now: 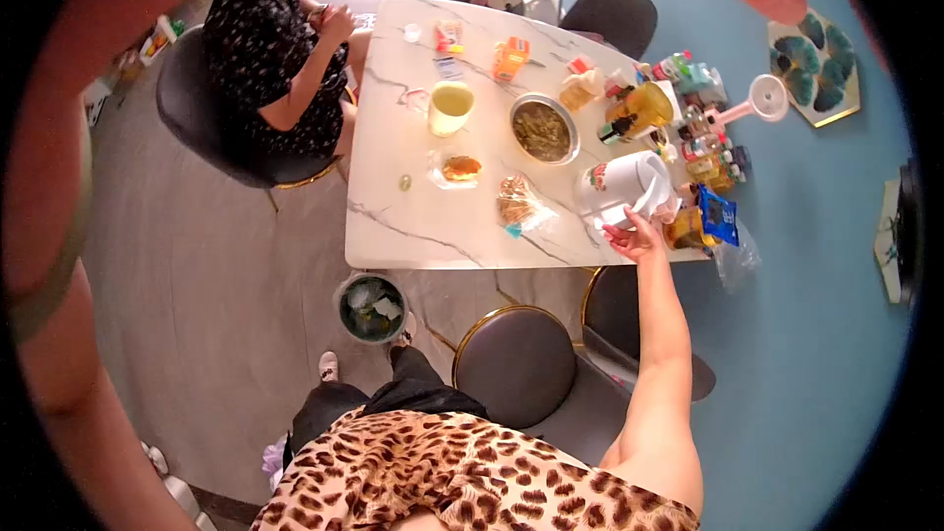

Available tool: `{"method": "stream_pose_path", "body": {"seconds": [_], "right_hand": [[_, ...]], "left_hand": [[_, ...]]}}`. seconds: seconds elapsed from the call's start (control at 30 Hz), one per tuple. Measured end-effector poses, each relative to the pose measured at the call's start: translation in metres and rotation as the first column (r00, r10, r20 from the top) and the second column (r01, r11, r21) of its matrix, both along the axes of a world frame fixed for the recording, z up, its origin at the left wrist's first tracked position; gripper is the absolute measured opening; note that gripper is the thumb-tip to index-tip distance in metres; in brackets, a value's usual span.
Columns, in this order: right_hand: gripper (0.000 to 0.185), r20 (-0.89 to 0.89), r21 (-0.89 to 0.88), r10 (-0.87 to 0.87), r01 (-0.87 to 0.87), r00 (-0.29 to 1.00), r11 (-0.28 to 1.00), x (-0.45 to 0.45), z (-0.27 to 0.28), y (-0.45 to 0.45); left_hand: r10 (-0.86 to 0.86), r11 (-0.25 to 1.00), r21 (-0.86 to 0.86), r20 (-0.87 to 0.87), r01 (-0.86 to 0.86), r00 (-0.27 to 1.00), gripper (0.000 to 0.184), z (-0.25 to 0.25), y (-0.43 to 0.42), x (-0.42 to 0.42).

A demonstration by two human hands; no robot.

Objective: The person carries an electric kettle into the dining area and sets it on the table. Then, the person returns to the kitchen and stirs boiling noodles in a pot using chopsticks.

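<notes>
My right hand [637, 238] reaches to the table's right front part, palm partly up and fingers apart, against the loose white edge of a white cylindrical container or roll [615, 183]. A white strip [651, 199] stands out beside my fingers. My left hand [93, 69] is raised very close to the camera, blurred along the upper left edge; its fingers are mostly out of frame. A large blurred fingertip shows at the top right. To the left of my right hand lies a clear bag of brown food [515, 201]. A blue packet [718, 214] is just right of it.
On the marble table [423, 226] stand a metal bowl of dark food [544, 128], a yellow container [450, 107], wrapped bread [460, 169] and several bottles. A person [280, 69] sits at left. A bin [372, 308] and chairs [513, 364] stand near me.
</notes>
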State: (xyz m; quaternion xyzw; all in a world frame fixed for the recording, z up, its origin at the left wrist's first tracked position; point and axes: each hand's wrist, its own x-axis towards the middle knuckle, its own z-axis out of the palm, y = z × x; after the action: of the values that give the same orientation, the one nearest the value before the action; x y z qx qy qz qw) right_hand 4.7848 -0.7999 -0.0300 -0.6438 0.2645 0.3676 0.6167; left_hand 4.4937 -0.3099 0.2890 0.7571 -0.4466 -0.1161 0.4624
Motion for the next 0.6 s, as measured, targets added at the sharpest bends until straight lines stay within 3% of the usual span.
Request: {"method": "stream_pose_path", "body": {"seconds": [0.17, 0.27, 0.37, 0.4, 0.43, 0.47, 0.5, 0.53, 0.57, 0.6], "right_hand": [[0.06, 0.038, -0.089, 0.033, -0.03, 0.999, 0.996, 0.029, -0.003, 0.017], [0.06, -0.078, -0.051, 0.021, -0.025, 0.997, 0.998, 0.05, -0.009, 0.015], [0.054, -0.023, 0.06, -0.187, 0.188, 0.982, 0.98, 0.039, -0.026, 0.009], [0.048, 0.174, 0.06, -0.201, 0.193, 0.964, 0.979, 0.025, -0.048, -0.003], [0.041, 0.376, -0.06, -0.186, 0.224, 0.908, 0.973, -0.026, -0.037, 0.022], [0.027, 0.392, -0.031, -0.335, 0.377, 0.856, 0.926, -0.054, -0.055, 0.025], [0.021, 0.366, -0.049, -0.045, 0.068, 0.93, 0.996, -0.076, -0.081, 0.008], [0.024, 0.19, -0.277, 0.102, -0.046, 0.977, 0.96, -0.115, -0.093, 0.014], [0.028, 0.105, -0.487, 0.47, -0.366, 0.877, 0.793, -0.183, -0.087, 0.038], [0.03, -0.011, -0.512, 0.487, -0.424, 0.873, 0.747, -0.25, -0.093, 0.05]], "left_hand": [[0.085, 0.996, -0.018, 0.019, -0.084, 0.996, 0.059, -0.01, 0.017, -0.033], [0.126, 0.991, -0.05, 0.027, -0.125, 0.992, 0.059, -0.017, 0.033, -0.062], [0.171, 0.982, -0.082, 0.033, -0.168, 0.985, 0.059, -0.02, 0.058, -0.107], [0.197, 0.977, -0.092, 0.037, -0.193, 0.98, 0.059, -0.02, 0.071, -0.129], [0.223, 0.971, -0.102, 0.042, -0.217, 0.974, 0.059, -0.019, 0.084, -0.156], [0.263, 0.96, -0.111, 0.045, -0.257, 0.964, 0.059, -0.017, 0.101, -0.187], [0.305, 0.946, -0.13, 0.044, -0.297, 0.951, 0.059, -0.015, 0.118, -0.225], [0.346, 0.929, -0.153, 0.04, -0.336, 0.937, 0.059, -0.011, 0.135, -0.263], [0.391, 0.908, -0.177, 0.032, -0.38, 0.92, 0.059, -0.008, 0.154, -0.306], [0.436, 0.881, -0.215, 0.025, -0.421, 0.9, 0.059, -0.004, 0.175, -0.354]]}}
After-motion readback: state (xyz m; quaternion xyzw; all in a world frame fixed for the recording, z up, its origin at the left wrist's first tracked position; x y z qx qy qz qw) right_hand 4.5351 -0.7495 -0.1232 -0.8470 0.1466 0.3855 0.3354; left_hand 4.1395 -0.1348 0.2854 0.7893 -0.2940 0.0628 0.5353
